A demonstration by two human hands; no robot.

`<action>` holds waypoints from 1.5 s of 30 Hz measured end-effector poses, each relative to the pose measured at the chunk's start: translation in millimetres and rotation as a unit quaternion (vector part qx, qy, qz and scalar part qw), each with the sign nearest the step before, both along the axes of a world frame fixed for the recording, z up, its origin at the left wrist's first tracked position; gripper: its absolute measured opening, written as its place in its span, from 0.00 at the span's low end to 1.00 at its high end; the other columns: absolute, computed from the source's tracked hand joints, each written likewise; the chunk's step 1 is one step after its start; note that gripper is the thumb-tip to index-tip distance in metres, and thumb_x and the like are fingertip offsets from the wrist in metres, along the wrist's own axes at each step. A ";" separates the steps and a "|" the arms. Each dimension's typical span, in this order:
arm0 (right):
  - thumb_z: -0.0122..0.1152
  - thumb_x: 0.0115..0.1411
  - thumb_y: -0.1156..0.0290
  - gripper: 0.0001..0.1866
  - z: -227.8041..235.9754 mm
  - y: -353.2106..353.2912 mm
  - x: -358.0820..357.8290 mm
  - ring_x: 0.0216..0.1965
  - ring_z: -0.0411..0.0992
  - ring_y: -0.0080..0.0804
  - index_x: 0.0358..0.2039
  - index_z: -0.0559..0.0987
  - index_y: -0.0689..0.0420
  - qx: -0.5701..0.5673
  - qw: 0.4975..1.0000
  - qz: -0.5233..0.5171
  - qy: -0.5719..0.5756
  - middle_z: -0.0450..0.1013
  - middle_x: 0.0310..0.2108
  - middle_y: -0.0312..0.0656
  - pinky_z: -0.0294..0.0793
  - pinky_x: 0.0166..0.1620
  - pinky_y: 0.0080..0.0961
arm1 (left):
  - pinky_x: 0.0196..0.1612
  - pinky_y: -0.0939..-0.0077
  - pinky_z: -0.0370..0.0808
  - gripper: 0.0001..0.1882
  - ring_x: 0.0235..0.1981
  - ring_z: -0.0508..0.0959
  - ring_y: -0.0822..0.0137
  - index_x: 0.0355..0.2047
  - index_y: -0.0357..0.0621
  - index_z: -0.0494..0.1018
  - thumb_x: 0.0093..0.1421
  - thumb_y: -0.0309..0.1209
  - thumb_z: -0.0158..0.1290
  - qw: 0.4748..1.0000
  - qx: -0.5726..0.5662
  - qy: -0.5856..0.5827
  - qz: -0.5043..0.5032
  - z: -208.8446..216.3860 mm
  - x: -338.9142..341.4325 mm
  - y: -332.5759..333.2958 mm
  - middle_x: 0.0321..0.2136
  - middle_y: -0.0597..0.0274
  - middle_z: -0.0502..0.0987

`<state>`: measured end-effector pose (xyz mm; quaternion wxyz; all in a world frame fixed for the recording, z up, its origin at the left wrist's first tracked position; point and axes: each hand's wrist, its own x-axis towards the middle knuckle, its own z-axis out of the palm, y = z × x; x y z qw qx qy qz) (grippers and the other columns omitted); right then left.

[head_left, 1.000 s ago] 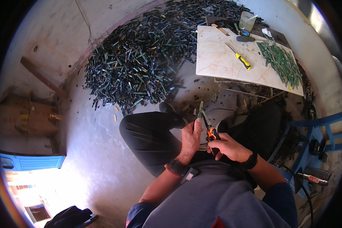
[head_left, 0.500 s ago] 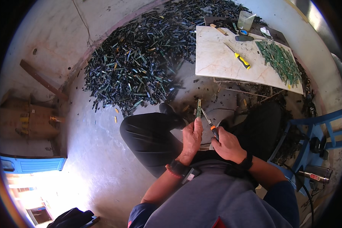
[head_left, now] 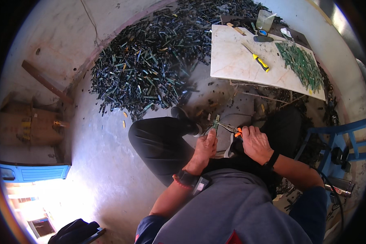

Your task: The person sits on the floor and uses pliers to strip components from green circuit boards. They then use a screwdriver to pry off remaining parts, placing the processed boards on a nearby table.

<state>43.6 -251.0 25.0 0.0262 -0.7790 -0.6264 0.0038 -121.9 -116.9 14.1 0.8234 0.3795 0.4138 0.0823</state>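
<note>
My left hand (head_left: 205,147) pinches the lower end of a narrow green circuit board strip (head_left: 216,121), which points up and away from me. My right hand (head_left: 256,144) is closed round long-nose pliers (head_left: 238,132) with orange and black handles. Their jaws reach left to the strip's side, just above my left fingertips. Whether the jaws grip a part on it is too small to tell. Both hands are over my lap, between my black-trousered knees.
A large pile of dark strips (head_left: 138,69) spreads over the floor ahead. On a pale low board (head_left: 232,61) lie a yellow-handled screwdriver (head_left: 260,63), a dark-handled tool (head_left: 263,39) and a heap of green strips (head_left: 299,65). A blue chair (head_left: 333,140) stands at right.
My right hand has moved slightly right and up, turning the pliers so the jaws point left at the strip. The strip has dropped a little and tilts more to the right.
</note>
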 end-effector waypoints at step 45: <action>0.50 0.57 0.66 0.22 15.6 -10.2 -10.1 0.39 0.75 0.35 0.50 0.70 0.63 -0.169 0.303 -0.079 0.935 0.73 0.39 0.46 0.75 0.24 0.19 | 0.15 0.84 0.53 0.23 0.13 0.57 0.82 0.19 0.45 0.65 0.65 0.47 0.47 0.991 0.133 -0.023 -0.018 -2.3 0.3 2.5 0.14 0.75 0.60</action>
